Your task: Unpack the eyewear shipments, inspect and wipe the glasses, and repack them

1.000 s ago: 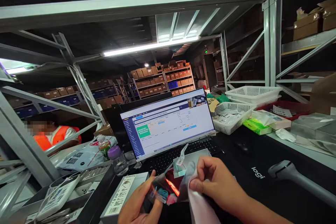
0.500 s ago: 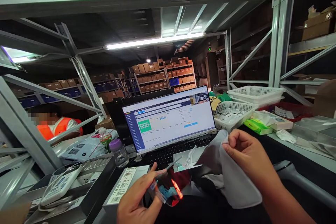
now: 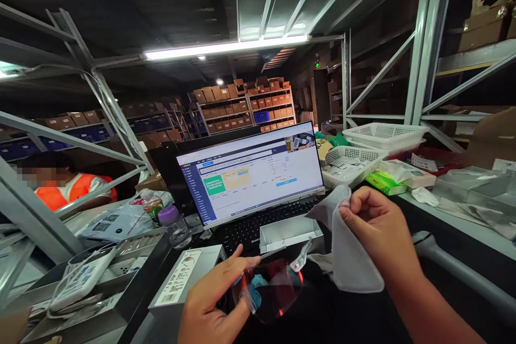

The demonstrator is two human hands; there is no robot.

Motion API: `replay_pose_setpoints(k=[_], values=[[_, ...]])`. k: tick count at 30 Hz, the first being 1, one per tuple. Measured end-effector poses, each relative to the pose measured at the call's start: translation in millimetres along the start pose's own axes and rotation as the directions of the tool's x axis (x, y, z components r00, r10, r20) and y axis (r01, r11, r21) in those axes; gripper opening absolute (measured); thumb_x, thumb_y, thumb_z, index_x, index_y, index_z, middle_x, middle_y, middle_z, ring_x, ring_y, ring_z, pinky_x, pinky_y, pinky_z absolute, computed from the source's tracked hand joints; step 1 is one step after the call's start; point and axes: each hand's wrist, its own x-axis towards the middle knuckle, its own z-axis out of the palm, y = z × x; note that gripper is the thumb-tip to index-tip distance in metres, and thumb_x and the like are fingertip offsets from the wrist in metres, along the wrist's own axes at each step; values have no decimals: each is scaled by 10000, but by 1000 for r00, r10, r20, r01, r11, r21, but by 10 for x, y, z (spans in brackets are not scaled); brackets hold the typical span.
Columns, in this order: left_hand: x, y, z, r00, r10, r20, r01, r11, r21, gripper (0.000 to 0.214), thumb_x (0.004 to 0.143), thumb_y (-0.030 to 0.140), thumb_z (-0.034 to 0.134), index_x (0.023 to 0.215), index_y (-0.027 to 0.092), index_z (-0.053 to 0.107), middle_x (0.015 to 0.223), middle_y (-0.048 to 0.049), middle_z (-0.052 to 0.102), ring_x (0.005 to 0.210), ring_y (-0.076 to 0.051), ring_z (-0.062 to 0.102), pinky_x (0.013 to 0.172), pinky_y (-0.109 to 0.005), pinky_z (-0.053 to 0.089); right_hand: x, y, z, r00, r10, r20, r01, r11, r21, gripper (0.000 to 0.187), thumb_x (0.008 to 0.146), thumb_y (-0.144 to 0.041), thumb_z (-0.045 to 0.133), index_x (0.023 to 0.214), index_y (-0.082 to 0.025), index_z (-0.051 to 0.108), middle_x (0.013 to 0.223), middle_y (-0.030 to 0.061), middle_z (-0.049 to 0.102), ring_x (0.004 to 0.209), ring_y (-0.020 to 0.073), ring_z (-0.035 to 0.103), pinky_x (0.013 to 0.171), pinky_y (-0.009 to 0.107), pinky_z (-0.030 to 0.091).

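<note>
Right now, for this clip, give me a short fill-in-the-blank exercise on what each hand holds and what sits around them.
1. The left hand holds glasses with ____ lenses.
2. The right hand grips a pale ____.
3. Behind the hands stands an open ____ with its screen lit.
4. The person at far left wears an ____ vest.

Missing words: red; cloth; laptop; orange

Laptop screen (image 3: pixel 250 172) text too small
</note>
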Motion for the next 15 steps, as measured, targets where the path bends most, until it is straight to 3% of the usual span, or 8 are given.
replay_pose_setpoints(k=[4, 6, 8, 11, 15], values=[[10, 12, 53, 994, 60, 87, -64, 997, 34, 285, 823, 140, 611, 1071, 250, 700, 993, 30, 776, 1023, -159, 715, 970, -248, 537, -179, 80, 263, 984, -31, 173, 40, 998, -49, 295, 735, -327, 781, 646, -221, 520, 631, -14, 612, 605, 143, 547, 583, 256, 421], [-7, 3, 89, 990, 76, 118, -85, 994, 68, 308, 817, 135, 598, 1086, 247, 698, 999, 27, 775, 1008, -154, 722, 962, -249, 544, -283, 159, 387, 939, 0, 344, 40, 993, -108, 222, 772, -307, 759, 688, -213, 576, 685, -12, 641, 653, 147, 560, 629, 260, 416], [-28, -13, 120, 989, 86, 123, -99, 990, 101, 308, 813, 128, 587, 1082, 230, 698, 989, 9, 776, 969, -156, 734, 963, -259, 550, -346, 224, 454, 850, 68, 522, 56, 974, -219, 146, 813, -295, 736, 758, -215, 625, 717, -18, 645, 672, 143, 548, 622, 254, 387], [-44, -43, 147, 991, 83, 104, -95, 987, 126, 293, 797, 118, 592, 1053, 210, 704, 982, -12, 777, 946, -164, 740, 962, -261, 556, -290, 255, 418, 680, 189, 709, 39, 955, -292, 100, 857, -282, 695, 822, -220, 625, 710, -39, 605, 644, 126, 503, 568, 233, 341], [-40, -75, 164, 990, 71, 125, -82, 993, 81, 296, 799, 106, 606, 1056, 217, 699, 1016, -1, 773, 994, -150, 726, 987, -242, 536, -13, 240, 252, 434, 172, 884, 77, 971, -227, 167, 810, -206, 725, 714, -201, 588, 678, -66, 549, 633, 104, 462, 576, 216, 328]])
